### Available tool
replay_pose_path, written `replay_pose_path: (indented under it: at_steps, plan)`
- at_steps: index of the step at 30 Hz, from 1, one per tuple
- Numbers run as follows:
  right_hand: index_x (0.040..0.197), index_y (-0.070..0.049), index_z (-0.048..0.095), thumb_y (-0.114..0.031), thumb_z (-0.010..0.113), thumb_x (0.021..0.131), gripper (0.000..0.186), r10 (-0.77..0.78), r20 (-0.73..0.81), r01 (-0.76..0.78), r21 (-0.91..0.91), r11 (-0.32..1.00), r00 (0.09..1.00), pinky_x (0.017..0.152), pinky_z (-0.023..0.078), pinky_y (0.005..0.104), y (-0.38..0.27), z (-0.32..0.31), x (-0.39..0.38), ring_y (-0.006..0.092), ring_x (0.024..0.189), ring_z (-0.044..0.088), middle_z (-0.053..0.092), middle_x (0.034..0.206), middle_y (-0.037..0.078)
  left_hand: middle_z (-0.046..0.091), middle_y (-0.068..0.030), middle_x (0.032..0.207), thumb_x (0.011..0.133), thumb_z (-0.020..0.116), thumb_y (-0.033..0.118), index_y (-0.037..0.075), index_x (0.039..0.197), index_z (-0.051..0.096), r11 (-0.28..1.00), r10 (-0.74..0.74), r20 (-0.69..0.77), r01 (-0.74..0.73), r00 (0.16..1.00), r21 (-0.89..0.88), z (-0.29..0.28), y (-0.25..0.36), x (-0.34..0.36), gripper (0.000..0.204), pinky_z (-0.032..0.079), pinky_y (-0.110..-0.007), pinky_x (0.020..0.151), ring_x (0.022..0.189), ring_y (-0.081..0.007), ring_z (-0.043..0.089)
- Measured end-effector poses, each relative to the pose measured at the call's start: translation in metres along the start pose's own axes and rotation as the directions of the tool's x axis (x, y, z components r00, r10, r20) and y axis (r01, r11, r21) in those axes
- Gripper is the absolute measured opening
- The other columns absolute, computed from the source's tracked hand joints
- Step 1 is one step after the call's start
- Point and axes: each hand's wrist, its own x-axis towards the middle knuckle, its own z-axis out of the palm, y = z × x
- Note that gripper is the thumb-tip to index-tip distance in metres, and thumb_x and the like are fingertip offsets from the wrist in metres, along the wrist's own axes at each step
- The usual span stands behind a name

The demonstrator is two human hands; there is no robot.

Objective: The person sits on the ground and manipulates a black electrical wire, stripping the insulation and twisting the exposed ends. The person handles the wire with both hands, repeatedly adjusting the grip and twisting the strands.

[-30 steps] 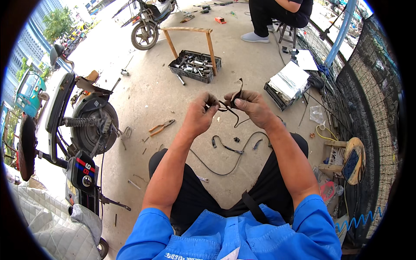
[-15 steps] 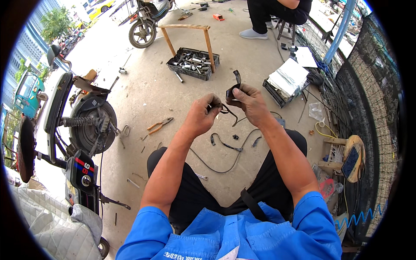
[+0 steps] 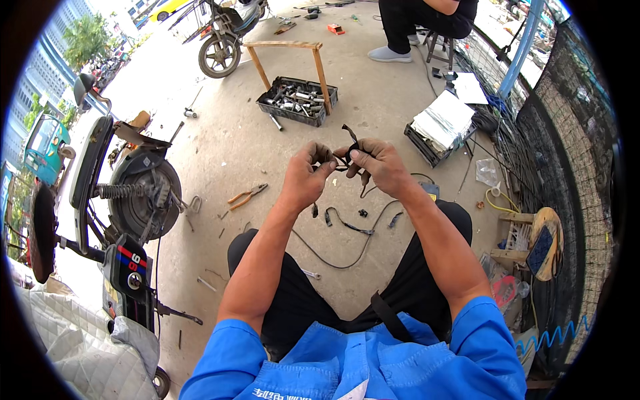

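Observation:
My left hand (image 3: 308, 175) pinches a thin black wire (image 3: 339, 162) between thumb and fingers, out in front of my knees. Close beside it, my right hand (image 3: 379, 163) is closed on black tape (image 3: 349, 133), whose loose strip sticks up above the fingers. The fingertips nearly meet and hide part of the wire and the tape. Below the right hand, a dark wire end (image 3: 365, 181) hangs down. On the ground under my hands lie a long thin black cable (image 3: 340, 267), a short black wire piece (image 3: 348, 227) and small black scraps (image 3: 363, 213).
Orange-handled pliers (image 3: 247, 195) lie to the left. Farther ahead stands a black crate of tools (image 3: 293, 113) with a wooden handle. A partly stripped scooter (image 3: 133, 193) is at left. At right are a box with papers (image 3: 443, 123) and a small wooden stool (image 3: 543, 243). Another person (image 3: 400, 40) sits ahead.
My right hand has moved down and left, closer to my left hand. The tape strip now leans to the left. My left hand has shifted only slightly.

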Motion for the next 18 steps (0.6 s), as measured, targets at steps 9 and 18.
replay_pose_path:
  at_steps: [9, 18]
  plan:
    - [0.099, 0.0, 0.07, -0.02, 0.061, 0.097, 0.022, 0.071, 0.077, -0.065, -0.077, 0.995, 0.994, 0.047, 0.044, 0.0218, 0.003, -0.008, 0.001, 0.0054, 0.06, 0.058, 0.065, 0.075, 0.001, 0.065, -0.0029, 0.087, 0.09, 0.065, 0.0, 0.002, 0.097, 0.058, 0.992, 0.048, 0.005, -0.048, 0.999, 0.12, -0.001, 0.001, -0.001, 0.011, 0.047, -0.024, 0.065, 0.077, -0.0082, 0.058]
    - [0.097, 0.001, 0.07, -0.018, 0.065, 0.095, 0.019, 0.12, -0.178, -0.079, 0.222, 0.972, 0.977, 0.043, 0.038, 0.022, 0.007, 0.001, 0.007, 0.0046, 0.053, 0.049, 0.059, 0.065, -0.001, 0.064, -0.0012, 0.087, 0.089, 0.064, -0.002, 0.003, 0.096, 0.06, 0.993, -0.001, 0.026, -0.002, 1.0, 0.114, 0.001, 0.012, -0.003, 0.009, 0.046, -0.024, 0.066, 0.074, -0.007, 0.055]
